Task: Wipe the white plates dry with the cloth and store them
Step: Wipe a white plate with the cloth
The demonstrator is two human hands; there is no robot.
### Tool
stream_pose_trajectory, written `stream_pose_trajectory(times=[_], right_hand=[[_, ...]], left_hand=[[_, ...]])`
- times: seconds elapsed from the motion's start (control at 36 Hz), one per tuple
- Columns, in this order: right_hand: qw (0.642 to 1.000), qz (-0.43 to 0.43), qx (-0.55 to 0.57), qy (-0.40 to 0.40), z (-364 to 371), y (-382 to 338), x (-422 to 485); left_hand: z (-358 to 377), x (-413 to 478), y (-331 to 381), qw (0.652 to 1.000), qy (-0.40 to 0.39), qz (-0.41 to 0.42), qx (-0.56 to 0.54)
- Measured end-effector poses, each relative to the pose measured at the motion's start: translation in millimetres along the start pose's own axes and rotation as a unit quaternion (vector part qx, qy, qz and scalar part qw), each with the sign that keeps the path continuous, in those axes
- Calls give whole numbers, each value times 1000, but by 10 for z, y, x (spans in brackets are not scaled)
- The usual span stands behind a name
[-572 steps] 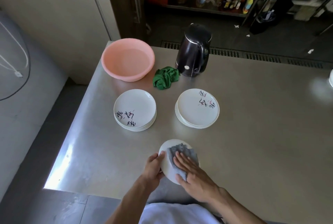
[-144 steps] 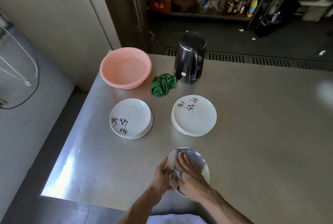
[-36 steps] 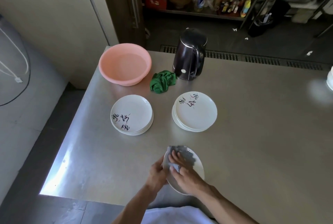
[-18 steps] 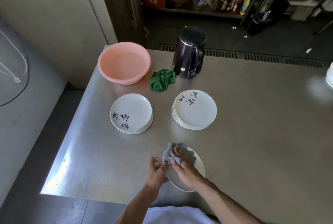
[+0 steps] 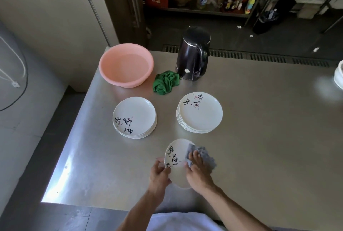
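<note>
A white plate [image 5: 176,164] with black brush lettering is tilted up above the near edge of the steel table [image 5: 259,138]. My left hand [image 5: 159,174] grips its left rim. My right hand [image 5: 197,172] presses a grey cloth [image 5: 203,156] against the plate's right side, fingers spread over the cloth. Farther back, two stacks of the same white plates stand on the table: the left stack [image 5: 134,117] and the right stack [image 5: 200,112].
A pink basin [image 5: 126,64] sits at the table's back left corner. A crumpled green cloth [image 5: 166,84] lies beside a black kettle [image 5: 194,53]. A white dish [image 5: 339,74] shows at the right edge. The table's edges drop off at left and front.
The grey cloth and my right hand have slid from the plate's upper left to its right side, uncovering the lettering. The plate has turned a little in my left hand.
</note>
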State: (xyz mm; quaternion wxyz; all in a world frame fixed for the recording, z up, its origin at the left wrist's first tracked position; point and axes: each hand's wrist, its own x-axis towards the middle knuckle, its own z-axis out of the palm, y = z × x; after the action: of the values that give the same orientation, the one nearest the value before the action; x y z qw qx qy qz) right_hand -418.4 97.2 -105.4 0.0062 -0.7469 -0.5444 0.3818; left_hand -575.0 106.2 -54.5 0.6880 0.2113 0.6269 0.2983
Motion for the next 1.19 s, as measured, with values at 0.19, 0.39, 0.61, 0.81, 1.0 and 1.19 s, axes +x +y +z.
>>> stream_pose_trajectory(times=[0.19, 0.39, 0.61, 0.81, 1.0, 1.19], right_hand=[[966, -105, 221, -80, 2, -179, -145], [997, -30, -73, -19, 23, 202, -40], [969, -231, -61, -65, -82, 64, -309], [933, -297, -79, 186, -264, -144, -368], [951, -138, 243, 130, -718, -242, -347], [854, -24, 519, 5, -924, -104, -379]], left_hand=[[21, 45, -33, 998, -13, -24, 64], [-46, 103, -30, 1000, 29, 0, 11], [-37, 210, 161, 998, 61, 0, -20], [56, 221, 362, 997, -77, 5, -26], [-37, 289, 352, 1000, -15, 20, 18], [-315, 263, 122, 997, -72, -16, 16]])
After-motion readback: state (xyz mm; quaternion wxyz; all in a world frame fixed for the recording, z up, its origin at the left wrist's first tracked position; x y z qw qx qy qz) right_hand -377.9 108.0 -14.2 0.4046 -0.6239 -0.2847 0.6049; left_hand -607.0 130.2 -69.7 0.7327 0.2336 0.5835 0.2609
